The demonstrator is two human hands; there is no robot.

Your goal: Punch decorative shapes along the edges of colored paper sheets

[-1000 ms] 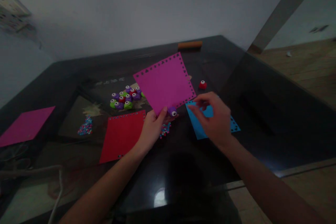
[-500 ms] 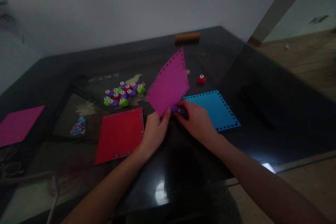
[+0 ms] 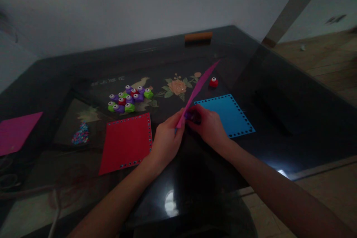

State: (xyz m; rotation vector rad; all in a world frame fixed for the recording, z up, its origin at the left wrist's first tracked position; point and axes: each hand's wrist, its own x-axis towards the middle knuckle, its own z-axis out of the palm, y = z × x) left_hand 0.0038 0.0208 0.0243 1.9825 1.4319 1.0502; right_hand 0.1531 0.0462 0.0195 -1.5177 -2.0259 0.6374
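My left hand [image 3: 166,139] pinches the near corner of a magenta paper sheet [image 3: 198,88], which stands almost edge-on to the camera and slants up to the right. My right hand [image 3: 208,125] is closed around a small purple paper punch [image 3: 190,115] pressed against that same corner. A red sheet [image 3: 126,143] with punched edges lies flat to the left of my left hand. A blue sheet [image 3: 225,113] with punched edges lies flat just right of my right hand.
A cluster of several small purple, green and red punches [image 3: 128,100] sits at centre left. A lone red punch [image 3: 214,82] stands beyond the blue sheet. Another magenta sheet [image 3: 15,131] lies far left, paper bits [image 3: 80,134] nearby. The dark glass table's [image 3: 279,93] front edge runs near my arms.
The magenta sheet has turned from facing the camera to almost edge-on. My right hand came in from above the blue sheet and closed on the purple punch at the sheet's corner.
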